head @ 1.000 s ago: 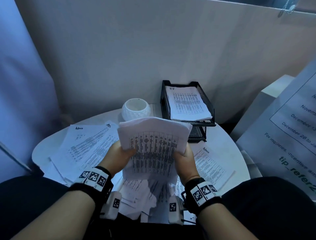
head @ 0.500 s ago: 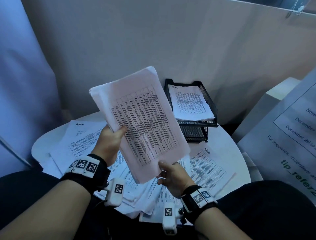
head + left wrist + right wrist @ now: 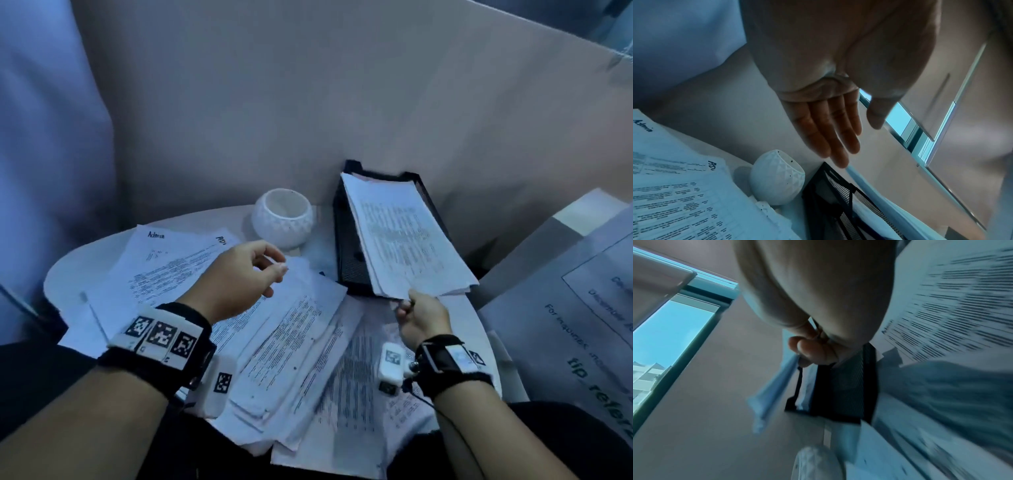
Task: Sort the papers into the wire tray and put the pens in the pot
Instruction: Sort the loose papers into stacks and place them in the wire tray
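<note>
A black wire tray [image 3: 346,236] stands at the back right of the round white table [image 3: 68,270]. My right hand [image 3: 416,313] pinches the near edge of a stack of printed papers [image 3: 400,240] that lies over the tray's top tier and sticks out past its front. In the right wrist view my right hand's fingers [image 3: 812,350] curl round the stack's edge [image 3: 772,389] beside the tray [image 3: 838,389]. My left hand [image 3: 239,274] hovers with relaxed fingers [image 3: 834,134] above loose papers [image 3: 274,342], holding nothing. The white pot [image 3: 283,217] looks empty. No pens show.
Loose printed sheets, some headed "Admin" [image 3: 161,253], cover most of the table. A beige partition wall [image 3: 342,102] rises right behind tray and pot. A large printed sign [image 3: 582,308] leans at the right. My dark-clothed lap is at the table's near edge.
The stack held up in both hands has gone right and down onto the tray. My left hand let go of it and now hovers over the loose papers; my right still pinches it.
</note>
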